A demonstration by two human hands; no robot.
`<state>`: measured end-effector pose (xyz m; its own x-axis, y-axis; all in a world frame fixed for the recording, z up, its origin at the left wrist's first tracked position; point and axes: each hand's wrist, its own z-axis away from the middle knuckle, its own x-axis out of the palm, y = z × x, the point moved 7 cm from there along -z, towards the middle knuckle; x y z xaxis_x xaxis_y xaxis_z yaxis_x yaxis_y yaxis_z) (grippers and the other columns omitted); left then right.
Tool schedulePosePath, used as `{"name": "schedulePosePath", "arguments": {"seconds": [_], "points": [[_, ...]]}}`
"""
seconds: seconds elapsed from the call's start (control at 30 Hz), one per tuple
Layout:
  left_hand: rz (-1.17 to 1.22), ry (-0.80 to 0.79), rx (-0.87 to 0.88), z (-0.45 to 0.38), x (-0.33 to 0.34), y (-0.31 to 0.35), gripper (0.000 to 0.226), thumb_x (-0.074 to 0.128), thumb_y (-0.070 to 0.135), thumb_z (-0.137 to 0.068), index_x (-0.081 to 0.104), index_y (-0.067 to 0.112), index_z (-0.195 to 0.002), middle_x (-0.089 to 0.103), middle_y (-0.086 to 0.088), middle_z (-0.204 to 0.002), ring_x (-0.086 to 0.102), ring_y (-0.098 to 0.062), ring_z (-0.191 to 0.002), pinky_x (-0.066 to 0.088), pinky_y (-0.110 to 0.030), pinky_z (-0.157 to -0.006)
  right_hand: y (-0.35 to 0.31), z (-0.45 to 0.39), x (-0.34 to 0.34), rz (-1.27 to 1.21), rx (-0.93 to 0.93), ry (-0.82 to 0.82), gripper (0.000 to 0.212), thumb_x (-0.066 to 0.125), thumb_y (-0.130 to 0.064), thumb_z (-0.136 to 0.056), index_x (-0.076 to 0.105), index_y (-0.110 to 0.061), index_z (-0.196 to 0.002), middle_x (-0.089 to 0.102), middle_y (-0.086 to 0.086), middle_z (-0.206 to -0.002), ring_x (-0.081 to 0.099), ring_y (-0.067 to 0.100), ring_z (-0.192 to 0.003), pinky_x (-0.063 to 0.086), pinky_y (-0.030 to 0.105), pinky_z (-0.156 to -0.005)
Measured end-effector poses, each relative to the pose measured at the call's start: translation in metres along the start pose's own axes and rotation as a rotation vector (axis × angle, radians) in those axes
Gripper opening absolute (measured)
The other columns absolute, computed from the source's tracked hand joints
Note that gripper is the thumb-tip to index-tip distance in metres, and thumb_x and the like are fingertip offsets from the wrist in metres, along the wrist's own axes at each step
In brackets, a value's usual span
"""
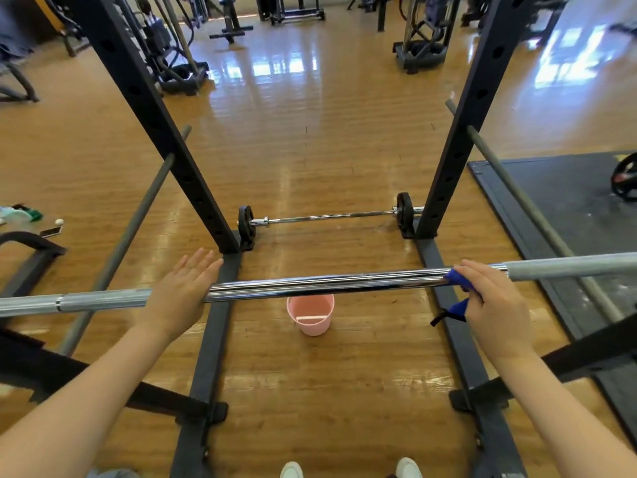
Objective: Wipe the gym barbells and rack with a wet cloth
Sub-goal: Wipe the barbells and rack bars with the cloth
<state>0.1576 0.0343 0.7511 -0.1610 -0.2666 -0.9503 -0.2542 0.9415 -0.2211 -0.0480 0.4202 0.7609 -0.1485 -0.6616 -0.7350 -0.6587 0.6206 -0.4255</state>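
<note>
Chrome-bright, the long steel barbell [310,286] runs crosswise before us on the black steel rack [151,108], our right hand [493,305] wrapping the blue wet cloth [456,281] around it, our left hand [182,288] resting flat, fingers spread.

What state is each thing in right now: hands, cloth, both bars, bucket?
left hand: flat, fingers straight, resting on bar
right hand: gripping cloth round bar
blue cloth: wrapped on bar
near barbell: racked, unloaded
far barbell: on floor, plates on
pink bucket: upright on floor
</note>
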Motion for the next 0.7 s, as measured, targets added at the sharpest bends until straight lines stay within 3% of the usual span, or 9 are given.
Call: {"name": "schedulePosePath", "arguments": {"seconds": [0.07,0.13,0.23,0.43,0.53,0.6,0.7], "points": [[0.038,0.046,-0.053,0.002,0.001,-0.001,0.062,0.077,-0.011,-0.059,0.06,-0.006,-0.118,0.059,-0.026,-0.122,0.055,-0.041,-0.116,0.033,-0.045,-0.107,0.004,-0.016,-0.004,-0.024,0.061,0.008,0.034,0.056,0.016,-0.081,0.064,0.006,-0.113,0.064,0.021,-0.113,0.059,0.037,-0.108,0.038,0.04,-0.099],[0.05,0.1,-0.057,0.003,0.0,-0.001,0.042,0.06,0.003,-0.075,0.061,-0.007,-0.116,0.06,-0.027,-0.12,0.056,-0.042,-0.115,0.015,-0.032,-0.116,0.008,-0.026,-0.003,0.016,0.096,-0.002,0.031,0.056,0.007,-0.085,0.063,0.005,-0.116,0.061,0.021,-0.118,0.055,0.036,-0.113,0.036,0.04,-0.1],[0.041,0.106,-0.052,0.002,0.003,-0.002,0.044,0.036,0.012,-0.084,0.063,-0.009,-0.112,0.061,-0.028,-0.117,0.058,-0.042,-0.112,0.006,-0.025,-0.116,0.011,-0.015,0.0,0.052,0.076,-0.017,0.032,0.061,0.003,-0.084,0.062,0.005,-0.116,0.059,0.022,-0.119,0.055,0.037,-0.112,0.036,0.043,-0.099],[-0.004,0.19,-0.036,0.001,0.0,0.0,0.042,0.036,0.011,-0.087,0.061,-0.011,-0.113,0.06,-0.031,-0.117,0.057,-0.045,-0.112,0.005,-0.027,-0.117,0.015,-0.009,-0.005,0.096,0.064,0.043,0.028,0.06,0.015,-0.08,0.064,0.01,-0.107,0.062,0.026,-0.11,0.057,0.041,-0.104,0.041,0.05,-0.097],[-0.029,0.208,-0.028,0.001,0.002,-0.001,0.039,0.039,0.006,-0.087,0.057,-0.01,-0.118,0.058,-0.03,-0.121,0.054,-0.044,-0.116,0.005,-0.031,-0.117,0.016,-0.019,-0.002,0.087,0.037,0.068,0.02,0.054,0.006,-0.087,0.066,0.009,-0.104,0.062,0.023,-0.107,0.056,0.037,-0.101,0.043,0.045,-0.095],[-0.052,0.226,-0.024,0.002,0.003,-0.002,0.04,0.041,0.003,-0.085,0.053,-0.008,-0.122,0.056,-0.03,-0.124,0.051,-0.043,-0.119,0.005,-0.034,-0.117,0.015,-0.009,-0.002,0.075,0.0,0.098,0.028,0.046,-0.006,-0.09,0.066,0.008,-0.105,0.063,0.021,-0.106,0.055,0.031,-0.101,0.041,0.039,-0.096],[-0.076,0.243,-0.065,0.006,0.004,0.0,0.043,0.04,0.001,-0.085,0.049,-0.007,-0.126,0.052,-0.031,-0.128,0.048,-0.044,-0.122,0.003,-0.038,-0.117,0.014,0.006,-0.004,0.066,-0.03,0.13,0.035,0.041,-0.011,-0.09,0.065,0.008,-0.106,0.063,0.021,-0.106,0.053,0.029,-0.101,0.042,0.042,-0.097]]}}
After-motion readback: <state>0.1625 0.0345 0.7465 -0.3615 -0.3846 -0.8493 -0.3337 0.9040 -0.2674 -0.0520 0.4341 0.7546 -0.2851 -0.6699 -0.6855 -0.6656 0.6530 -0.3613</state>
